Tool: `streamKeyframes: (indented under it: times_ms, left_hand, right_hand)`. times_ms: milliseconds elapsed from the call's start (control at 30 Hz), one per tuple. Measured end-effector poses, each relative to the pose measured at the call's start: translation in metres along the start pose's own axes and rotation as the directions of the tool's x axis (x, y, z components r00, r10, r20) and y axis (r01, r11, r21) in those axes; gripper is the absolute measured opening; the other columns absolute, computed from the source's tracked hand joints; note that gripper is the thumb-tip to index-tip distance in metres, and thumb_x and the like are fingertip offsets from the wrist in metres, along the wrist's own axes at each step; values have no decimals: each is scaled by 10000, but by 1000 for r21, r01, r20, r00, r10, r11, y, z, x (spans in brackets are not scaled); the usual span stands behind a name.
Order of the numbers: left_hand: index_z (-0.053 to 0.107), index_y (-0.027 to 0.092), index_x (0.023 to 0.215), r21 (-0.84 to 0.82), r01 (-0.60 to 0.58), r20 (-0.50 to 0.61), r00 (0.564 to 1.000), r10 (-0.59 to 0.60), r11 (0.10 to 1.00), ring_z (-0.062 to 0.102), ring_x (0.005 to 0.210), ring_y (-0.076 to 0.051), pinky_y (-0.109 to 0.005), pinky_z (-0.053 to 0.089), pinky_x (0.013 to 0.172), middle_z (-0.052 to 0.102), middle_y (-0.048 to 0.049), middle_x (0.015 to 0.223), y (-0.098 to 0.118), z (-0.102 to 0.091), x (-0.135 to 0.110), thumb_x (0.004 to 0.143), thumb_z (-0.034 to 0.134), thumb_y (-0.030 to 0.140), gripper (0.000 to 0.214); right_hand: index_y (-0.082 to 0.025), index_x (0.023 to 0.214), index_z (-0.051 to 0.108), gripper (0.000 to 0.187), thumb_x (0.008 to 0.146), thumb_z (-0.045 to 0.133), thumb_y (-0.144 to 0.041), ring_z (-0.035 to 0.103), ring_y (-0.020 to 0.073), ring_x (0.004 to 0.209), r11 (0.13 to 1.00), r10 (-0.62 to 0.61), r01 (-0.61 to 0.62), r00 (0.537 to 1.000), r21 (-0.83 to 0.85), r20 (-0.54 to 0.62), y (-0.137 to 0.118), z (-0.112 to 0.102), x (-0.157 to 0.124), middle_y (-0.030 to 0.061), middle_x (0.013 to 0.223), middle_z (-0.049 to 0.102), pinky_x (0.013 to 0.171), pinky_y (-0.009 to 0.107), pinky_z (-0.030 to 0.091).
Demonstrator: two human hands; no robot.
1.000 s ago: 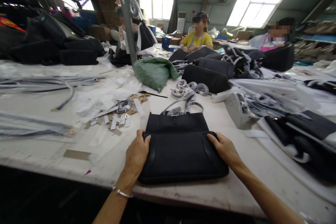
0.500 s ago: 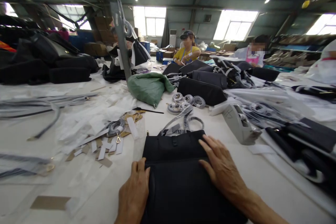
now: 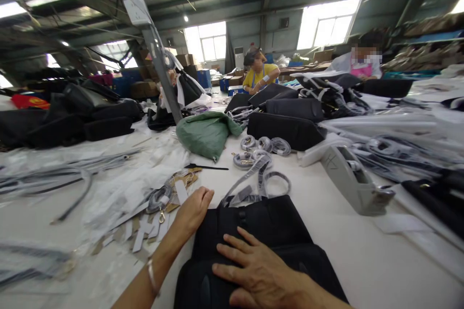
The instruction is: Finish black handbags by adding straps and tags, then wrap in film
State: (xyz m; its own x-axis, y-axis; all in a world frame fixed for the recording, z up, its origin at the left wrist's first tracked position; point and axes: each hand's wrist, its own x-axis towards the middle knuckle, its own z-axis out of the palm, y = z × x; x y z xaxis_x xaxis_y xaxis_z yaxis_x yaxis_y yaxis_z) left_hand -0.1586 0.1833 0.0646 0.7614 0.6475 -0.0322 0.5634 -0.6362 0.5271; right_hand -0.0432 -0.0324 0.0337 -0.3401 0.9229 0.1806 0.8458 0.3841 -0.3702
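A black fabric bag (image 3: 275, 224) lies flat on the white table (image 3: 362, 260) right in front of me. My right hand (image 3: 253, 270) rests palm down on the bag's middle, fingers spread and pointing left. My left hand (image 3: 194, 210), with a thin bracelet on its wrist, lies at the bag's far left corner, fingers together on the table edge of the bag; whether it grips anything is hidden. Grey wrapped straps (image 3: 259, 186) lie just beyond the bag.
Cardboard and paper strips (image 3: 152, 227) litter the table to the left. A green sack (image 3: 206, 133), rolled straps (image 3: 264, 145), black bags (image 3: 286, 128) and a grey tape dispenser (image 3: 353, 181) lie beyond. Two other people sit at the far end (image 3: 259, 70). A metal post (image 3: 159, 63) stands left.
The view has tilted up and moved closer. My right hand slid from the bag's right edge onto its middle; my left hand moved from the near left side to the far left corner.
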Motion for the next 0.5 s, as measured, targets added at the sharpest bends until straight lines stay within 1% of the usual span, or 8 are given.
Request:
streamKeyframes:
  times_ms: [33,100,200,267,333,400,467,500]
  left_hand:
    - [580,214,869,-23,64,106,993,-61,998,617,898,-255,-393,438,872,652,-76,835,6,0,20,934,268,485,418]
    - [578,211,756,-54,111,222,970,-97,992,614,819,-261,-380,433,816,619,-59,707,12,7,53,900,334,535,430]
    - [581,192,654,-150,133,333,940,-76,980,586,705,-234,-333,429,703,580,-26,620,12,25,80,772,534,602,429]
    - [604,171,693,-243,176,400,914,-67,954,549,635,-198,-303,411,622,567,-4,615,10,34,87,667,632,637,467]
    - [620,154,813,-353,224,433,900,-54,908,519,607,-165,-276,392,579,568,9,648,9,38,88,629,647,670,548]
    - [606,148,964,-474,250,436,900,-22,844,518,620,-145,-259,391,580,585,6,711,11,38,86,675,585,708,631]
    - [576,147,1090,-581,242,415,909,27,777,543,659,-144,-258,405,608,609,-13,776,16,35,83,724,530,728,689]
    - [561,148,1141,-624,230,401,915,53,747,560,690,-147,-260,415,629,621,-24,809,20,33,81,732,532,727,710]
  right_hand:
    - [-327,1479,332,581,957,423,-564,317,253,1422,999,-27,26,999,-44,-19,4,5,0,51,1526,393,1175,492,233]
    - [-322,1467,347,555,962,436,-535,348,240,1407,986,-80,71,995,-151,-55,12,16,2,43,1519,405,1168,468,261]
    - [-329,1463,332,473,1005,419,-406,379,212,1390,953,-123,95,989,-287,-79,21,30,2,18,1518,411,1158,436,290]
    - [-332,1467,319,471,1010,404,-406,383,212,1387,945,-123,91,989,-314,-84,24,35,1,11,1515,418,1155,436,296]
    - [-328,1474,308,513,993,400,-483,365,225,1398,953,-120,89,989,-290,-91,24,37,0,21,1522,407,1156,453,295]
    - [-328,1482,293,568,970,401,-549,340,231,1411,966,-119,93,988,-243,-96,24,37,-1,30,1535,386,1158,468,288]
    - [-336,1493,266,600,959,403,-573,325,230,1419,976,-108,88,990,-199,-92,23,37,-2,31,1544,369,1162,482,276]
    - [-342,1497,254,609,955,401,-581,321,230,1421,980,-101,84,991,-181,-89,23,36,-2,29,1547,363,1164,488,270]
